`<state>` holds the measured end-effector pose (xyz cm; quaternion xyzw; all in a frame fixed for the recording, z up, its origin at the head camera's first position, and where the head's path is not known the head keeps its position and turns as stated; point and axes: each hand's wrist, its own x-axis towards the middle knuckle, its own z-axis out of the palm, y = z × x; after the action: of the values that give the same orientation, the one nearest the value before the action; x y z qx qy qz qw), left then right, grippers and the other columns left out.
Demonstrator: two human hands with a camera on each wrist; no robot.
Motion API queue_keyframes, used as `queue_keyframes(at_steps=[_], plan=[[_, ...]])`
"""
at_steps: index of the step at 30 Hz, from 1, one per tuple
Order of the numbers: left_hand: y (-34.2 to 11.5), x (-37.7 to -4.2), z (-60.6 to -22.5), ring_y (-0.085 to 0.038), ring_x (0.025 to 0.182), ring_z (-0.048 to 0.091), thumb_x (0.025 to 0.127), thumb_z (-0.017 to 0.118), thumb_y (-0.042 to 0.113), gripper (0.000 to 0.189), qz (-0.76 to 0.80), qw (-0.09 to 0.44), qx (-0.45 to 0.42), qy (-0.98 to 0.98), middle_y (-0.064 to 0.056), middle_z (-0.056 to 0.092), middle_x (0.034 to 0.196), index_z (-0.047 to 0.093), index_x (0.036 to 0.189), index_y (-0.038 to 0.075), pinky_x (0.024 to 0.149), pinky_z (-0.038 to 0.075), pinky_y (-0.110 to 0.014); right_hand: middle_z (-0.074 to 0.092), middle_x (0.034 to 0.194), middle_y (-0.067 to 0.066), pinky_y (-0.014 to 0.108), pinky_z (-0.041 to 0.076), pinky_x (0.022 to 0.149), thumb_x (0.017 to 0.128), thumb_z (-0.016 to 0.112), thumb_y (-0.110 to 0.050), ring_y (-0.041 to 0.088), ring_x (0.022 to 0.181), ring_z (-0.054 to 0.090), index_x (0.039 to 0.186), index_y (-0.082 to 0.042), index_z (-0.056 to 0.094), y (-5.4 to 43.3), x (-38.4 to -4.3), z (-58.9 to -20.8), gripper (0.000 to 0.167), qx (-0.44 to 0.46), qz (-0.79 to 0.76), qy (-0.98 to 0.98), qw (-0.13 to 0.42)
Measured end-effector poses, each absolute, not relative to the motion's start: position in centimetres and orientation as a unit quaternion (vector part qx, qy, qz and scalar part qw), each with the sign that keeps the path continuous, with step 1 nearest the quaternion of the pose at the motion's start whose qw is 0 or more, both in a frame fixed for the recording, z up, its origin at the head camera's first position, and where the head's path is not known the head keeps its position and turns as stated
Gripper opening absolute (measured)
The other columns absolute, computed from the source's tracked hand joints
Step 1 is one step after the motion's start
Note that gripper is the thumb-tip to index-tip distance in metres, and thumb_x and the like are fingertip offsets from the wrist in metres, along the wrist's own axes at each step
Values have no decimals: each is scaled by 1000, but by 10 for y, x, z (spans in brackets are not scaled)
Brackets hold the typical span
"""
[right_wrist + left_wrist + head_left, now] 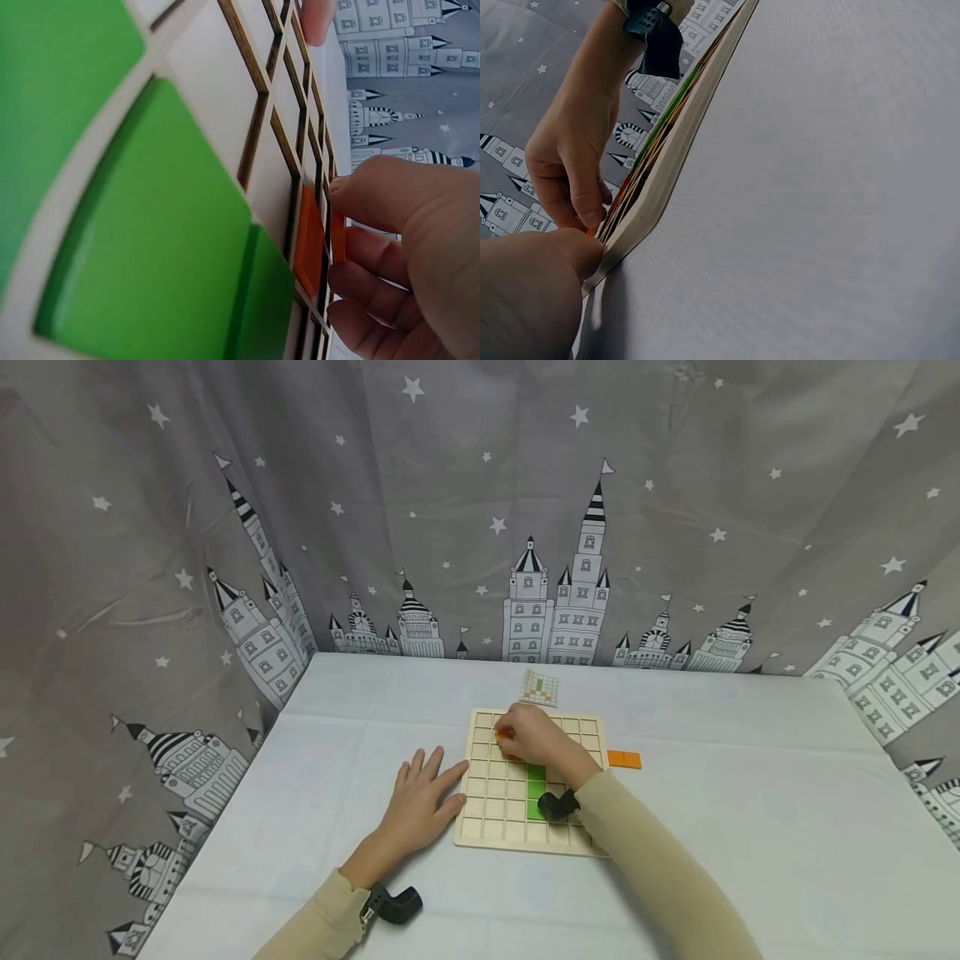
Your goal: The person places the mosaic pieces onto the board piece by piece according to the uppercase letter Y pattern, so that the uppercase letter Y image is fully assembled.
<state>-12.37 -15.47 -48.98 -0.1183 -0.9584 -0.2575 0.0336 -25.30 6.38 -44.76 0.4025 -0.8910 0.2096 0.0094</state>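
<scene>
A wooden grid board [483,831] lies on the white table. My right hand [531,733] reaches over its far part and pinches a small orange tile [339,238] between thumb and fingers. Close by, another orange piece [308,240] sits in a cell. Green pieces [536,789] fill cells in the board's middle, partly hidden by the right arm and wrist camera. My left hand [422,802] rests beside the board with fingers spread, its thumb and index finger at the left edge. In the left wrist view, the left thumb [577,251] is right at the board's rim.
A small card [539,687] with a coloured grid pattern lies behind the board. Just off the board's right edge is a two-square orange piece [624,759]. A grey curtain [450,510] with castles and stars hangs behind the table [750,793].
</scene>
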Motion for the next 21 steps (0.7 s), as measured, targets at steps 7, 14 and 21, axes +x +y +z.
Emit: queue_keyframes(at_steps=[7,14,21], plan=[[-155,-124,-490,-57,151,23,99,61,30,49,-260,35,-120,-958,-30,37,159,58,145,12,118,17,-75,70,86,6,30,49,73,91,68,-5,15,77,55,95,-7,79,58,-252,-446,12,395,200,-897,-8],[-155,-124,-491,-57,151,22,99,61,30,49,-261,34,-119,-957,-30,37,159,58,145,12,118,17,-75,70,85,6,34,50,77,91,68,-6,18,80,58,93,-8,78,55,-252,-445,11,391,183,-902,-18],[-155,-124,-490,-57,151,22,99,61,30,49,-261,34,-118,-958,-30,37,159,58,145,13,118,17,-74,71,91,7,36,53,82,92,68,-7,20,87,62,97,-8,78,53,-253,-444,12,379,177,-908,-30]])
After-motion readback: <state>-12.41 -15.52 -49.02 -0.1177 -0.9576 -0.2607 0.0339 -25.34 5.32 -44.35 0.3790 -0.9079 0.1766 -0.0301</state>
